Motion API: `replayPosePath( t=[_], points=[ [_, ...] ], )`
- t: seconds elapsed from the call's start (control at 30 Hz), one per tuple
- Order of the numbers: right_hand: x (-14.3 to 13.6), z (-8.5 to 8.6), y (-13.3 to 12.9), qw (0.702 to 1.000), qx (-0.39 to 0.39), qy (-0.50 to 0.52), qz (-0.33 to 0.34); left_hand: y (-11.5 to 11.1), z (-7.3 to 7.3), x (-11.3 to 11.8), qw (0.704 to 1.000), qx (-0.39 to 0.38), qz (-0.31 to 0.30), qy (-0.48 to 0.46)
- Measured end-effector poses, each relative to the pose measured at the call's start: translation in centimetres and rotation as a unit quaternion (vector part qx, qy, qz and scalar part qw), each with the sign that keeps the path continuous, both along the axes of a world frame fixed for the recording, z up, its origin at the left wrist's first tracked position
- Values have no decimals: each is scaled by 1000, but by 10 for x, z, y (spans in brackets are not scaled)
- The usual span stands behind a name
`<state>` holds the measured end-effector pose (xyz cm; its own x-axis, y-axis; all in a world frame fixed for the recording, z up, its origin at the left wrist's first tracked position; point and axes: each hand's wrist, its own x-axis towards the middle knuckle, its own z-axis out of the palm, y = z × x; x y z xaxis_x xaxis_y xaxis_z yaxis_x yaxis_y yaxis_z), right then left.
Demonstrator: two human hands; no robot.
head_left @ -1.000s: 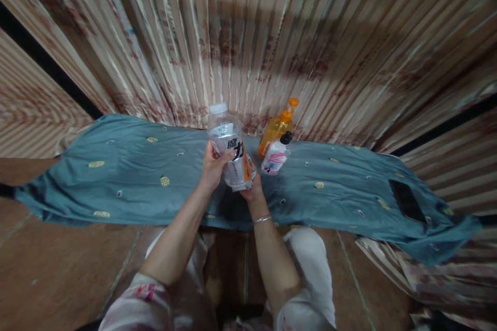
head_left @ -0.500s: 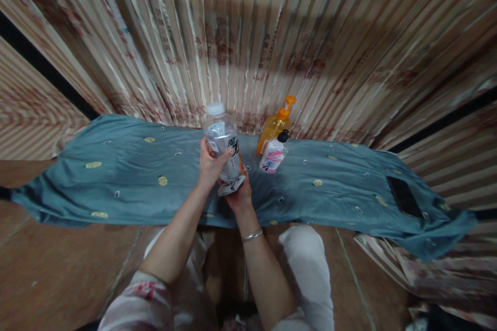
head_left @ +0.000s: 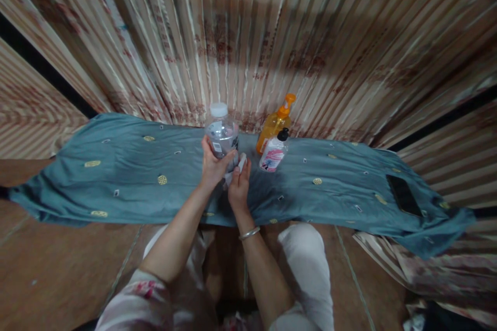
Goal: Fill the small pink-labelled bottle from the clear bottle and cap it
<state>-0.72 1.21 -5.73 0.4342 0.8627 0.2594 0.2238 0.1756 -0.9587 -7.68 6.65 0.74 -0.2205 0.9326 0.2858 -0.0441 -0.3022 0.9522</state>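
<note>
Gripping a clear bottle (head_left: pixel 222 132), its label writing blurred.

An orange pump bottle (head_left: pixel 275 125) is seen upright near the back edge of a table covered by a teal cloth (head_left: pixel 128 176), a small white pump bottle (head_left: pixel 272 155) just in front of it. A dark phone (head_left: pixel 404 196) is laid flat far right on the cloth, with striped curtains (head_left: pixel 248 36) hung behind.
</note>
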Motion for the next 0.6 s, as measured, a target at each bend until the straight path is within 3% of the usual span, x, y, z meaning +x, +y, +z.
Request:
replayPosePath(
  t=[0.23, 0.43, 0.6],
  points=[
    [-1, 25, -15, 988, 34, -145, 46, 2, -1, -3, 1000, -9, -7, 9],
    [34, 16, -41, 962, 29, -254, 92, 10, -1, -6, 1000, -2, 3, -25],
    [71, 3, -45, 942, -18, -327, 75, 21, -16, -6, 999, -29, -28, -30]
  ],
)
